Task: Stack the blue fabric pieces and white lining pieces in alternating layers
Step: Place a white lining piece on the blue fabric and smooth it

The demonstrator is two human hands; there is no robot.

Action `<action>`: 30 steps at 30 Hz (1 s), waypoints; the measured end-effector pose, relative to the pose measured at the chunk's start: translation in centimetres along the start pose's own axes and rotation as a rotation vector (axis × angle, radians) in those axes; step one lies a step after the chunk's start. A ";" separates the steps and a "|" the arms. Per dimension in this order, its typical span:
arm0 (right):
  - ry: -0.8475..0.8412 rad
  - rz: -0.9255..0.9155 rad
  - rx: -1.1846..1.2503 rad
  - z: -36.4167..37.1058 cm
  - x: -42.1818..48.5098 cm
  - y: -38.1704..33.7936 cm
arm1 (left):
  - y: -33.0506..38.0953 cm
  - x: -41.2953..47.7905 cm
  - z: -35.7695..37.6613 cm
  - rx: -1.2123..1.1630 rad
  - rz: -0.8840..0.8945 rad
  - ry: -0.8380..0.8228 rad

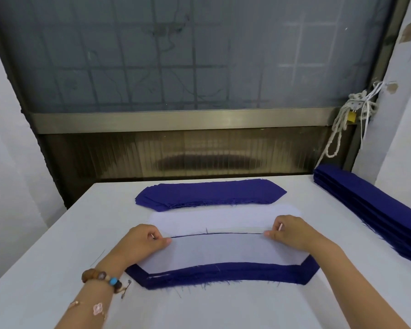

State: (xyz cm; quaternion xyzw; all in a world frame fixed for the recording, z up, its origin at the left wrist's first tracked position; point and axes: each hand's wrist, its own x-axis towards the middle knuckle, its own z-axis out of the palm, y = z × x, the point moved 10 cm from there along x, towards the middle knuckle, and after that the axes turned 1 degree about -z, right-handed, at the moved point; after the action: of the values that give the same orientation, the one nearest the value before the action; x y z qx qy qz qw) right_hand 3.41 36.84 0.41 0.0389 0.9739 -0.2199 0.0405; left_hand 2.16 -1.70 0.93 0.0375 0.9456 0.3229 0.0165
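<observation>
Pinching the far edge of the white lining piece (pixel 223 252) at its 2 ends, the left hand (pixel 142 243) and right hand (pixel 287 231) hold it over a blue fabric piece (pixel 223 274) whose near edge shows on the table (pixel 223 312); a blue pile (pixel 209 193) lies beyond, stacked blue strips (pixel 365 205) along the right edge

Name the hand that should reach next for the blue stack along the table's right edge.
Right. The right hand lies nearer the blue stack; the left hand would have to cross the white lining piece that both hands pinch.
</observation>
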 end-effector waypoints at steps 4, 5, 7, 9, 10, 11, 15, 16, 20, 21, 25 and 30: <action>0.132 -0.046 0.041 -0.3 2.4 -4.1 | 2.4 2.3 0.0 -0.052 0.034 0.147; 0.143 -0.078 0.056 0.0 3.0 -5.5 | 3.3 2.8 0.4 -0.079 0.053 0.166; 0.149 -0.155 0.077 0.7 4.2 -8.3 | 5.2 4.0 1.1 -0.091 0.088 0.197; 0.148 -0.228 0.103 1.4 5.3 -10.8 | 7.1 5.2 1.6 -0.076 0.118 0.230; 0.147 -0.252 0.115 1.8 5.8 -11.6 | 7.8 5.7 1.9 -0.073 0.127 0.242; 0.147 -0.267 0.122 2.3 6.2 -12.2 | 8.2 6.2 2.3 -0.065 0.127 0.248; 0.161 -0.288 0.141 4.1 7.0 -12.4 | 7.8 6.8 4.6 0.013 0.113 0.240; 0.172 -0.299 0.140 4.4 7.1 -12.3 | 7.5 6.8 4.9 0.011 0.115 0.244; 0.203 -0.336 0.127 4.7 7.0 -12.1 | 7.2 6.8 4.7 0.053 0.154 0.322; 0.207 -0.340 0.140 4.7 7.0 -12.0 | 7.3 6.7 4.6 0.074 0.167 0.334; 0.223 -0.319 0.177 4.7 7.3 -11.4 | 7.1 7.0 4.8 0.172 0.162 0.330; 0.233 -0.292 0.167 4.9 7.7 -11.1 | 6.2 7.5 4.7 0.224 0.121 0.326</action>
State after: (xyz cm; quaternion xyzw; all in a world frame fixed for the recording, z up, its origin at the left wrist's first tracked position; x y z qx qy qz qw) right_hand -4.97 25.21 0.01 -0.0744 0.9457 -0.2973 -0.1083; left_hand -4.65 6.67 0.97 0.0431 0.9617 0.2179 -0.1605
